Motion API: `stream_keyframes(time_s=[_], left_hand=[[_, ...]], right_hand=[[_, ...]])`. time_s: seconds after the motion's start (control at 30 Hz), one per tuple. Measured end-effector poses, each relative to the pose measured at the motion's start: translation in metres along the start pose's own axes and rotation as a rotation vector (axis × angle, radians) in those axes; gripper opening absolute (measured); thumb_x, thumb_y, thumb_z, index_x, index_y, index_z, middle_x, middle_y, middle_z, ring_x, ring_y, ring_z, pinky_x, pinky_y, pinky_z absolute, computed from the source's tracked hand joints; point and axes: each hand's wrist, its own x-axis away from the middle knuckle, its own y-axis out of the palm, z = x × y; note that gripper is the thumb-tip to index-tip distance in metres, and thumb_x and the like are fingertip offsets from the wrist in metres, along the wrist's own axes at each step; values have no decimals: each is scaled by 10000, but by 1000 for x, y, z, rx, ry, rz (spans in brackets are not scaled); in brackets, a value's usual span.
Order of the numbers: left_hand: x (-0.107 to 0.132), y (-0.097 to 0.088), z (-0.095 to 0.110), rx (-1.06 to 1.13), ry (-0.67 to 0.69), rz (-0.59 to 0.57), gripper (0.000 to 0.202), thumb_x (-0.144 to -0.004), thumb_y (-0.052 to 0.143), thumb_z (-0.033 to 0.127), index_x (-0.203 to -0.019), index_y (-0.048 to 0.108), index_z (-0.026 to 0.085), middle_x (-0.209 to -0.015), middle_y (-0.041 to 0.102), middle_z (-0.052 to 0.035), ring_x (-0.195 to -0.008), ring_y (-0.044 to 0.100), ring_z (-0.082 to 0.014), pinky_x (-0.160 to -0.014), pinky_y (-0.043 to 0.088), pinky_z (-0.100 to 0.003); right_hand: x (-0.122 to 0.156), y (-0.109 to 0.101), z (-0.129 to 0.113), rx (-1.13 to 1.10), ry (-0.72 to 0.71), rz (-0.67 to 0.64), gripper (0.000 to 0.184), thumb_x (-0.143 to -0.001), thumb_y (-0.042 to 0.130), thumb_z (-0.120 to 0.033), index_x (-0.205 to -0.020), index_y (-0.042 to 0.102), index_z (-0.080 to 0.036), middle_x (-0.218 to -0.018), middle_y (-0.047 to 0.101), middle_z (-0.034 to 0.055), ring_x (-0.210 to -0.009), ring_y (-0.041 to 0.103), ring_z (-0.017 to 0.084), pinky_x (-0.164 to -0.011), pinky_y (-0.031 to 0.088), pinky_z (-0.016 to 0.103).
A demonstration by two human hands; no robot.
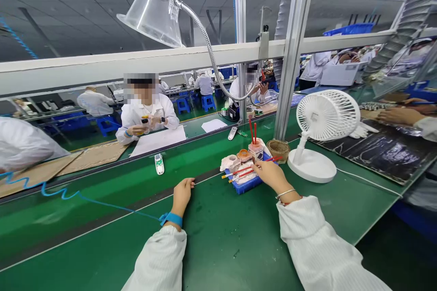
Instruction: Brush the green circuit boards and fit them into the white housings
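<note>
My left hand (182, 193) rests at the near edge of the conveyor belt, fingers curled together, with nothing visible in them. A blue strap (172, 219) with a coiled cord circles that wrist. At the blue tray (246, 186), my right hand (271, 176) has its fingers closed over a red-handled brush (243, 172); the fingertips are partly hidden. Beside it in the tray lie another brush, an orange-rimmed jar (243, 155) and some whitish wads (230, 163). Two red sticks (255, 132) stand in a small bottle (256, 150).
A white fan (326, 120) stands right of the tray, beside a brown round pot (278, 149). On the green belt (198, 157) lie an opened white handset (159, 164) and another (232, 133). A clear lamp-like hood (153, 13) hangs overhead. Co-workers sit opposite.
</note>
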Motion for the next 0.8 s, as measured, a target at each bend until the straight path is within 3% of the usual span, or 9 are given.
stream_keyframes(time_s=[0.3, 0.53, 0.67, 0.8], left_hand=[[-3, 2, -2, -5, 14, -44, 359, -764, 454, 457, -783, 693, 189, -718, 688, -53, -695, 637, -234, -681, 463, -330], [-8, 2, -5, 33, 3, -51, 305, -757, 460, 399, -787, 690, 201, -719, 691, -41, -680, 640, -230, -682, 474, -337], [-10, 2, -6, 93, -44, -4, 272, -757, 438, 278, -865, 675, 197, -789, 709, -42, -705, 648, -208, -734, 492, -337], [-14, 3, -5, 188, -113, 9, 295, -772, 447, 227, -982, 642, 161, -911, 712, -83, -768, 671, -187, -735, 521, -311]], right_hand=[[-1, 6, -6, 181, 53, 0, 321, -920, 461, -421, -900, 600, -132, -847, 616, 40, -793, 593, 157, -758, 482, 354], [0, 8, 0, 130, 92, 46, 301, -905, 499, -399, -804, 599, -133, -759, 608, 15, -720, 590, 139, -719, 489, 334], [3, 8, -1, 16, 58, 165, 281, -894, 500, -357, -742, 590, -140, -667, 599, 19, -675, 590, 155, -694, 475, 329], [12, 9, -10, -205, -120, 317, 264, -895, 434, -358, -795, 592, -172, -666, 632, 57, -680, 620, 187, -684, 466, 294]])
